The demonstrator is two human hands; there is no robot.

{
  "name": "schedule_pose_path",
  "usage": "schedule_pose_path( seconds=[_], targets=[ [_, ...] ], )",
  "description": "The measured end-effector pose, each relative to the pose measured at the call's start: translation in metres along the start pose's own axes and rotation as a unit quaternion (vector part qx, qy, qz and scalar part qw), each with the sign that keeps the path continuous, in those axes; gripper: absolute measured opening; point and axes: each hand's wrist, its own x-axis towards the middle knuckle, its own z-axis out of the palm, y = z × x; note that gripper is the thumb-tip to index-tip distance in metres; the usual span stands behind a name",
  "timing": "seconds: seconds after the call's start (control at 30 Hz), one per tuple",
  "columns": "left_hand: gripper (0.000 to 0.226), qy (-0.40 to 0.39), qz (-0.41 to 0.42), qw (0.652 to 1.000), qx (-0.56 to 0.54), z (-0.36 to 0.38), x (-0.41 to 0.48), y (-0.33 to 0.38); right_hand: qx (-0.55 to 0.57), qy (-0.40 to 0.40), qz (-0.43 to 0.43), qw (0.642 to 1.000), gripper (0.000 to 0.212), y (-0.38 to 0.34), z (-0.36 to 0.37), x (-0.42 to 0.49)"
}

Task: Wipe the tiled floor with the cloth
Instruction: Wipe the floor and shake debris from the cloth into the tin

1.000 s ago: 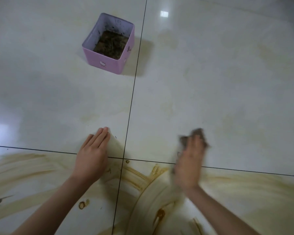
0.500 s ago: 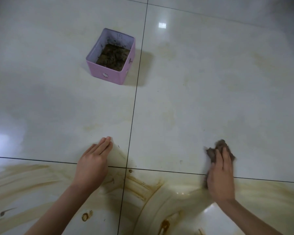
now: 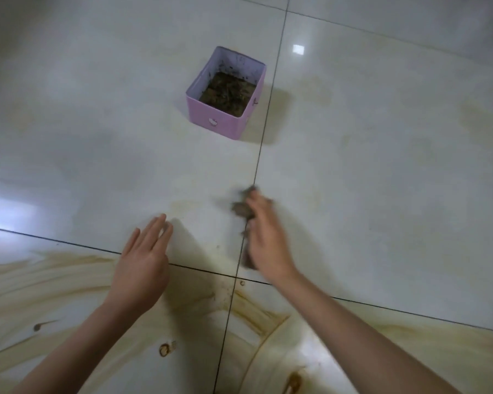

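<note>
My right grip (image 3: 264, 245) (blurred) presses the cloth (image 3: 239, 209) to the floor (image 3: 382, 180), fingers straight; my left grip (image 3: 143, 265) lies spread flat at its eight o'clock.

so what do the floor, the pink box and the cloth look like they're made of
Floor: likely glazed ceramic tile, glossy, mirroring a light, dark grout lines. Pink box: thin tin or plastic, can't tell which; smooth, crisp thin walls. Cloth: soft dark fabric, crumpled under the right hand, blurred.
</note>
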Motion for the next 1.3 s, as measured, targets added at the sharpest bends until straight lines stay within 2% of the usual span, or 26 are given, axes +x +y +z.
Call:
schedule_pose_path(
  seconds=[0.07,0.1,0.17,0.2,0.33,0.43,0.53,0.7,0.77,0.83,0.9,0.97,1.07,1.13,1.2,1.3],
  targets=[
    [0.06,-0.024,-0.017,0.999,0.016,-0.002,-0.005,-0.014,-0.076,0.072,0.041,0.994,0.047,0.024,-0.034,-0.006],
    [0.059,-0.03,-0.018,0.999,0.019,-0.002,-0.008,-0.019,-0.136,0.062,0.087,0.985,0.049,0.034,-0.047,-0.016],
    [0.053,-0.033,-0.011,0.999,0.026,-0.002,-0.012,-0.026,-0.235,-0.029,0.155,0.959,0.066,0.05,-0.054,-0.048],
    [0.054,-0.034,-0.006,0.999,0.027,-0.001,-0.013,-0.028,-0.263,-0.095,0.157,0.947,0.072,0.053,-0.05,-0.064],
    [0.065,-0.035,0.005,0.999,0.02,0.001,-0.011,-0.032,-0.224,-0.272,0.084,0.932,0.096,0.027,-0.02,-0.078],
    [0.068,-0.041,0.005,0.999,0.023,0.001,-0.008,-0.035,-0.217,-0.3,0.018,0.929,0.109,0.0,0.011,-0.052],
    [0.056,-0.029,0.013,0.999,0.016,-0.002,-0.007,-0.037,-0.218,-0.335,-0.032,0.916,0.1,-0.022,0.036,-0.016],
    [0.058,-0.029,0.03,0.999,0.013,-0.009,-0.006,-0.043,-0.33,-0.379,-0.14,0.853,0.098,-0.03,0.035,0.013],
    [0.06,-0.054,0.028,0.998,0.01,-0.011,-0.004,-0.045,-0.332,-0.364,-0.156,0.856,0.087,-0.027,0.027,0.003],
    [0.063,-0.089,0.02,0.996,0.016,-0.013,-0.003,-0.048,-0.291,-0.306,-0.195,0.885,0.058,-0.025,0.021,-0.014],
    [0.065,-0.119,0.013,0.992,0.036,-0.016,0.0,-0.046,-0.268,-0.257,-0.239,0.897,0.031,-0.022,0.02,-0.032],
    [0.065,-0.125,0.002,0.991,0.053,-0.017,0.002,-0.041,-0.232,-0.25,-0.216,0.915,0.018,-0.023,0.022,-0.04],
    [0.056,-0.114,-0.004,0.992,0.057,-0.022,0.006,-0.032,-0.131,-0.224,-0.059,0.964,0.027,-0.023,0.007,-0.036],
    [0.055,-0.106,-0.009,0.993,0.05,-0.021,0.008,-0.023,-0.089,-0.143,0.014,0.986,0.034,-0.017,-0.024,-0.03],
    [0.055,-0.106,0.0,0.993,0.05,-0.018,0.009,-0.012,-0.082,-0.047,0.049,0.994,0.041,-0.002,-0.067,-0.028],
    [0.054,-0.111,0.028,0.992,0.06,-0.014,0.012,0.008,-0.151,0.013,0.11,0.982,0.039,0.037,-0.13,-0.046]
  ],
)
